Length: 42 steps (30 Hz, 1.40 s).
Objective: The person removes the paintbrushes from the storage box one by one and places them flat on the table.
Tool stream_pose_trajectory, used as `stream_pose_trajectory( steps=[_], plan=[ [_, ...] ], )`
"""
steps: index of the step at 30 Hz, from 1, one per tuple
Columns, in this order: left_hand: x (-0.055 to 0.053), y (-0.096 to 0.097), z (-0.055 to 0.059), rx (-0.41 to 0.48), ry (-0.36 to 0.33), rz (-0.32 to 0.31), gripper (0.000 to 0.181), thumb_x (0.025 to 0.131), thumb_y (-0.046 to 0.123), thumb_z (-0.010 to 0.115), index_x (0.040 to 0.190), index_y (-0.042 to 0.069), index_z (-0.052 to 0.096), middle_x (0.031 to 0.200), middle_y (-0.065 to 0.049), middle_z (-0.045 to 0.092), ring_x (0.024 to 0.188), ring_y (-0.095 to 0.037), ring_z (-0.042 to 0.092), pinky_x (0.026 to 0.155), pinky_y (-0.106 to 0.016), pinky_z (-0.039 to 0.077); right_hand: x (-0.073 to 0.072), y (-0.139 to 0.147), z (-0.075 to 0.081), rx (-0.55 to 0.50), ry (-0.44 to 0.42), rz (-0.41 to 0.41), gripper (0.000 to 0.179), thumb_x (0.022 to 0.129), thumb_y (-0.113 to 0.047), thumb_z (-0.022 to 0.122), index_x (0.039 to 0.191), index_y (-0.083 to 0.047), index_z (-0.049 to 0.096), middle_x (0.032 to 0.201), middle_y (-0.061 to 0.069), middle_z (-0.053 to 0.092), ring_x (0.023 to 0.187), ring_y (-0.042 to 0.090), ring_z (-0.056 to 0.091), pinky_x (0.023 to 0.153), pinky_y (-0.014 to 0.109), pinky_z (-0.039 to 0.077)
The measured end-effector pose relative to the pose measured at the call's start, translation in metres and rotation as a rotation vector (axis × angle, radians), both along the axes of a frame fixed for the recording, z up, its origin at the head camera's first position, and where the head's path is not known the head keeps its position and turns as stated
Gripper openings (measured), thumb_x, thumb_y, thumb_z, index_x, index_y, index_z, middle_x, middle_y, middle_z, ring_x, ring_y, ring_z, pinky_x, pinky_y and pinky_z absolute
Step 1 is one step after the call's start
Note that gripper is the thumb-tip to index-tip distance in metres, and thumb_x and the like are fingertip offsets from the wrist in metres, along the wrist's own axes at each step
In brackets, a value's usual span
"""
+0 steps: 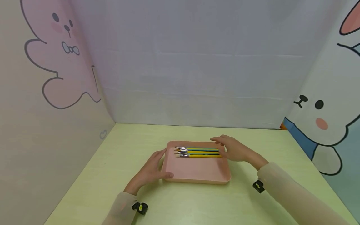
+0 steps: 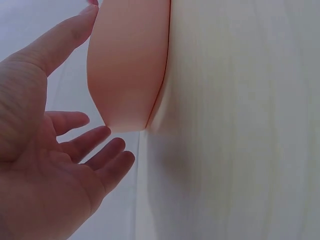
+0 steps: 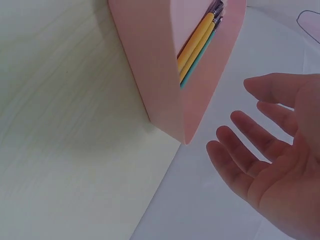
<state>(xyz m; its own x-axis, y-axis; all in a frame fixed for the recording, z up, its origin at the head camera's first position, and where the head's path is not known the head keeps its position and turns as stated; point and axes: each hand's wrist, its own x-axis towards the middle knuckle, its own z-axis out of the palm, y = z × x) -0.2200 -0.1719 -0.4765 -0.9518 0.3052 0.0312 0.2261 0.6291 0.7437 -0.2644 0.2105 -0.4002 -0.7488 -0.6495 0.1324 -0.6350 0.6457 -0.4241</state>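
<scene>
A pink rectangular tray [image 1: 197, 171] stands on the table, with several yellow and teal paintbrushes [image 1: 201, 152] lying side by side in its far half, bristles to the left. At the tray's left side is my left hand [image 1: 150, 168]; its thumb touches the rim, and the loosely spread fingers [image 2: 92, 142] are by the far corner. My right hand [image 1: 233, 149] hovers over the right rim, near the brush handles. In the right wrist view its fingers are relaxed and apart from the tray wall [image 3: 152, 70], holding nothing. The handle ends are partly hidden by this hand in the head view.
The pale wood-look table [image 1: 135, 137] meets a plain white backdrop [image 1: 197, 78] behind. Side panels with a pink cartoon animal [image 1: 64, 62] and a white cartoon rabbit [image 1: 332, 106] stand to left and right. Dark devices sit on both wrists.
</scene>
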Motion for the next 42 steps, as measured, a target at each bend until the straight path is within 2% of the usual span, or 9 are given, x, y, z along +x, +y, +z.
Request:
stream_pose_trajectory(
  steps=[8,13,23,30,36,42],
  plan=[
    [0.001,0.000,-0.003,0.035,-0.050,0.003,0.116,0.077,0.038,0.098,0.169,0.013,0.031,0.162,-0.017,0.042,0.140,-0.042,0.053,0.117,-0.064,0.043,-0.008,-0.010,-0.004,0.006,-0.050,-0.021,0.051,0.095,0.004,0.066,0.146,0.004,0.057,0.125,0.020,0.065,0.116,0.039,0.063,0.094,0.055,0.058],
    [0.002,-0.002,-0.003,0.064,-0.081,-0.002,0.117,0.076,0.039,0.098,0.169,0.014,0.031,0.161,-0.016,0.042,0.141,-0.039,0.053,0.118,-0.060,0.043,-0.012,-0.019,-0.005,0.007,-0.047,-0.012,0.051,0.094,0.005,0.067,0.144,0.004,0.059,0.124,0.022,0.065,0.116,0.040,0.064,0.096,0.055,0.058],
    [0.005,-0.003,-0.003,0.109,-0.103,-0.033,0.116,0.077,0.035,0.098,0.168,0.012,0.031,0.161,-0.017,0.042,0.137,-0.038,0.056,0.115,-0.056,0.049,-0.019,-0.031,-0.010,0.035,-0.043,0.008,0.045,0.094,0.005,0.069,0.139,0.004,0.064,0.123,0.020,0.066,0.114,0.037,0.066,0.096,0.053,0.058],
    [0.005,-0.004,-0.004,0.123,-0.112,-0.046,0.114,0.079,0.034,0.097,0.168,0.013,0.031,0.159,-0.016,0.043,0.134,-0.037,0.058,0.111,-0.052,0.053,-0.024,-0.042,-0.012,0.065,-0.091,-0.011,0.046,0.093,0.005,0.070,0.139,0.003,0.065,0.119,0.016,0.067,0.113,0.036,0.066,0.098,0.051,0.058],
    [0.005,-0.003,-0.004,0.135,-0.138,-0.032,0.114,0.078,0.033,0.098,0.169,0.015,0.031,0.158,-0.016,0.043,0.136,-0.038,0.058,0.111,-0.052,0.053,-0.029,-0.051,-0.016,0.088,-0.109,-0.006,0.044,0.090,0.004,0.070,0.133,0.000,0.070,0.113,0.011,0.068,0.103,0.029,0.067,0.094,0.045,0.059],
    [0.006,-0.002,-0.003,0.155,-0.146,-0.029,0.113,0.078,0.029,0.098,0.168,0.014,0.032,0.158,-0.017,0.043,0.135,-0.038,0.058,0.111,-0.052,0.053,-0.031,-0.059,-0.019,0.093,-0.168,-0.002,0.041,0.092,0.004,0.072,0.133,-0.001,0.071,0.117,0.013,0.068,0.105,0.030,0.067,0.096,0.046,0.058]
  ],
)
